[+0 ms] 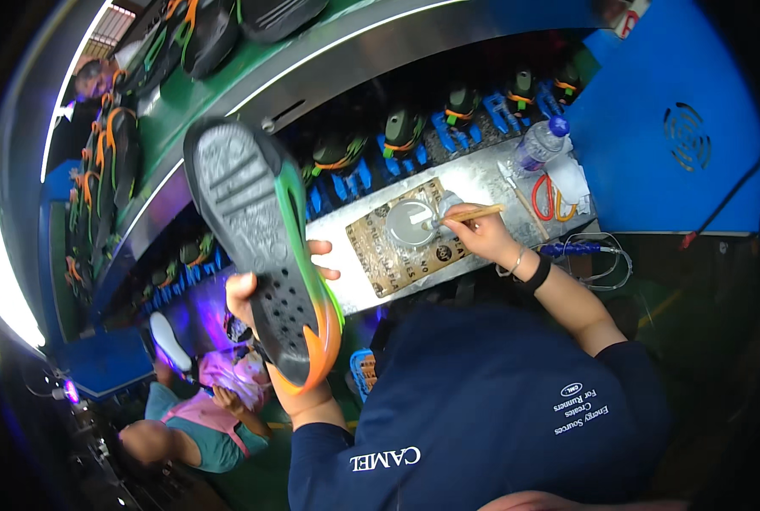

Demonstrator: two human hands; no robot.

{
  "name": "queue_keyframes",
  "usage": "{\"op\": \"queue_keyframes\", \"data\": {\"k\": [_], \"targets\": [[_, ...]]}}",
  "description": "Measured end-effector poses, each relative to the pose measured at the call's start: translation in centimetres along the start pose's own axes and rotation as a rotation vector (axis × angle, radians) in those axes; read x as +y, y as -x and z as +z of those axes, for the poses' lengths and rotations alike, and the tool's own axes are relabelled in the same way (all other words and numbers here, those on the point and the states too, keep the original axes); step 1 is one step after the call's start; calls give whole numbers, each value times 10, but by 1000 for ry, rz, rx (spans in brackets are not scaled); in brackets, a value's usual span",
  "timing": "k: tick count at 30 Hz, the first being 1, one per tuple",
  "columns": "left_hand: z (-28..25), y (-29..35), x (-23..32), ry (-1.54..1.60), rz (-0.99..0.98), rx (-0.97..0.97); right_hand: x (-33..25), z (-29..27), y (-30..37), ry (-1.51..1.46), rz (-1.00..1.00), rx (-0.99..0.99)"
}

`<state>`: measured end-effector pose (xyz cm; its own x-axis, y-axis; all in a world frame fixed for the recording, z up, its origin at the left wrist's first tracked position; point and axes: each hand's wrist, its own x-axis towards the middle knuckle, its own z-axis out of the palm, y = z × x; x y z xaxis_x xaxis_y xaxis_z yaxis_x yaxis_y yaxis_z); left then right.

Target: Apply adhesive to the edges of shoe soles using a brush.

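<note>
My left hand [242,295] grips a shoe sole [248,200] by its heel half, fingers around both edges. The sole is black inside with grooves and holes, and its side wall runs from green to orange. It is held up and tilted, inner face toward me. In my right hand [482,238] is a brush [480,213] with a wooden handle, pinched between the fingers. Its tip reaches the rim of a round, clear dish [404,230]; whether it touches liquid I cannot tell. Under the dish lies a brown printed sheet [382,266].
The pale worktop [346,228] also carries a bottle with a purple cap [544,143] and red-handled scissors [544,198]. Behind it, several shoe uppers [404,129] stand on blue holders. A blue cabinet [661,128] is at right. Another person [197,422] works at lower left with a white sole.
</note>
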<state>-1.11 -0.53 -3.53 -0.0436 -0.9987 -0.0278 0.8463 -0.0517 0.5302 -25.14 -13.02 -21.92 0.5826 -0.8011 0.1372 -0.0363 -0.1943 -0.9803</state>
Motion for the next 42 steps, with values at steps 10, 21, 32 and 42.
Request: {"op": "queue_keyframes", "data": {"k": [10, 21, 32, 42], "targets": [[-58, 65, 20, -174, 220, 171, -19, 25, -3, 67, 45, 94], [-26, 7, 11, -1010, 544, 139, -149, -16, -17, -291, -114, -1], [49, 3, -57, -1192, 503, 224, -147, -73, 2, -170, -160, -240], [81, 10, -74, -1453, 448, 342, -157, -96, 0, 79, -626, -246]]}}
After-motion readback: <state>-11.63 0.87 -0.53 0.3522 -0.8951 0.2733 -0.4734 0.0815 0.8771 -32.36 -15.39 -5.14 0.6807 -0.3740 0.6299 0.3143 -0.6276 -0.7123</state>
